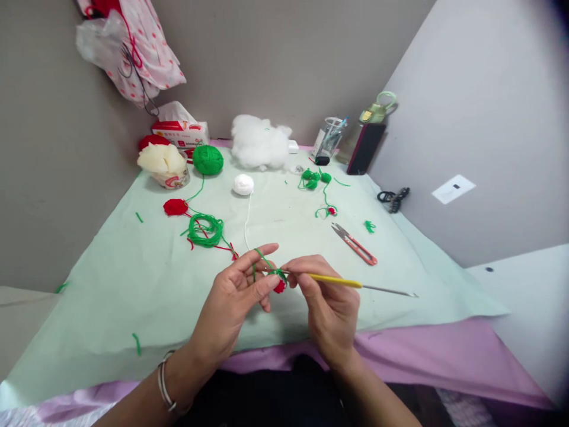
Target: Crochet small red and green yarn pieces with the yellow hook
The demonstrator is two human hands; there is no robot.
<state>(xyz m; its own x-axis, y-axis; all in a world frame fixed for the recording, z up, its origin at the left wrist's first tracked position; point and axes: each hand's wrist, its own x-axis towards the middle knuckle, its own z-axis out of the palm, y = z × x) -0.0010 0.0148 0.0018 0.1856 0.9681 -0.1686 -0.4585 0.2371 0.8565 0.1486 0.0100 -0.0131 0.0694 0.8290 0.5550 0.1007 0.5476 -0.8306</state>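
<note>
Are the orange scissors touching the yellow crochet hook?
Apart. The head view shows bare green cloth between the orange scissors and the yellow crochet hook, which the right hand holds nearer the person.

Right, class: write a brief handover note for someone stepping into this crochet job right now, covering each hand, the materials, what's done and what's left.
Left hand: pinches the small red piece, green yarn over its forefinger.
Right hand: grips the yellow-handled crochet hook, tip at the piece.
Green ball, loose green coil, snips lie on the cloth.
Done: red part formed, green begun. Left: the green edging, probably.
</note>
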